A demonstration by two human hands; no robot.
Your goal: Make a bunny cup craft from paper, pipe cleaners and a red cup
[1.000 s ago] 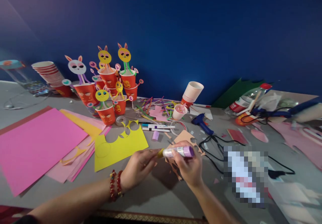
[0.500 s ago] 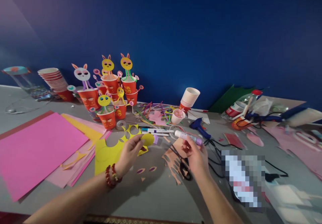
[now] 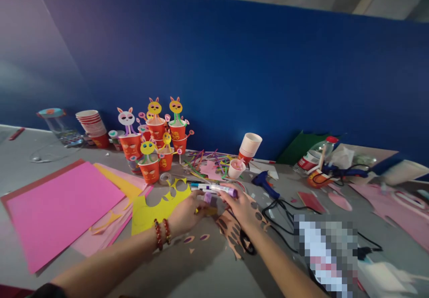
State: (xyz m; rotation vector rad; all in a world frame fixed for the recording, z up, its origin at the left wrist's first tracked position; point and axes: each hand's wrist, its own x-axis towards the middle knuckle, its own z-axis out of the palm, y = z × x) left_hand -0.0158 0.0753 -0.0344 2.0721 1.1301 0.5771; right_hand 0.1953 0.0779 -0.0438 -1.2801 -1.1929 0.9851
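My right hand point(image 3: 241, 207) is closed round a glue stick point(image 3: 225, 190) with a purple end, held out over the marker pens point(image 3: 205, 186) on the grey table point(image 3: 201, 271). My left hand point(image 3: 187, 215), with red bead bracelets at the wrist, pinches a small yellow paper piece point(image 3: 208, 210) low over the table, right beside the right hand. A purple cap point(image 3: 208, 197) lies just above the left fingers. Under my hands lies a tan sheet with cut-out holes point(image 3: 231, 231) and two small eye-shaped pieces point(image 3: 196, 238).
Red paper cups with bunny faces point(image 3: 154, 146) stand at the back, by stacked cups point(image 3: 92, 126). Pink sheets point(image 3: 60, 208) and a cut yellow sheet point(image 3: 154, 208) lie left. A blue glue gun point(image 3: 264, 182), black cables point(image 3: 288, 208), scissors point(image 3: 246, 240), a bottle point(image 3: 311, 157) and scraps lie right.
Both hands moved forward and came together near the markers. The left hand lowered the yellow piece toward the table. The camera tilted up, so more wall shows.
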